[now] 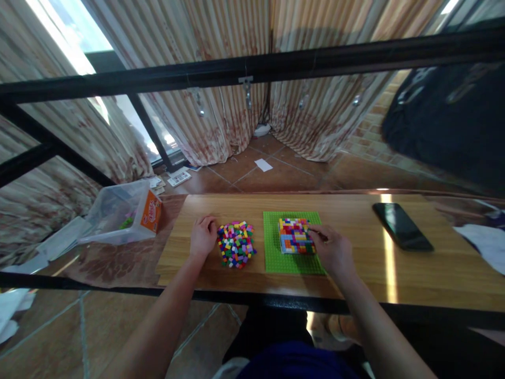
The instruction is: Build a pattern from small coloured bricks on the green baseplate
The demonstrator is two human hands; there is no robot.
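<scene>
A pile of small multicoloured toy bricks (236, 243) lies on the wooden table. At its left edge rests my left hand (204, 236), fingers curled together; whether a brick is inside them is hidden. To the right of the pile lies a green studded baseplate (272, 263). A low block built of many coloured bricks (294, 237) stands on it. My right hand (333, 247) reaches over the plate's right side, thumb and fingers pinched against the right edge of this build. Anything between those fingertips is too small to make out.
A black phone (402, 226) lies on the table (366, 279) to the right. Left of the table stands a clear plastic bin (114, 213) with an orange label. A dark metal rail (221, 72) crosses in front of the curtains (229, 31). White paper (263, 165) lies on the tiled floor.
</scene>
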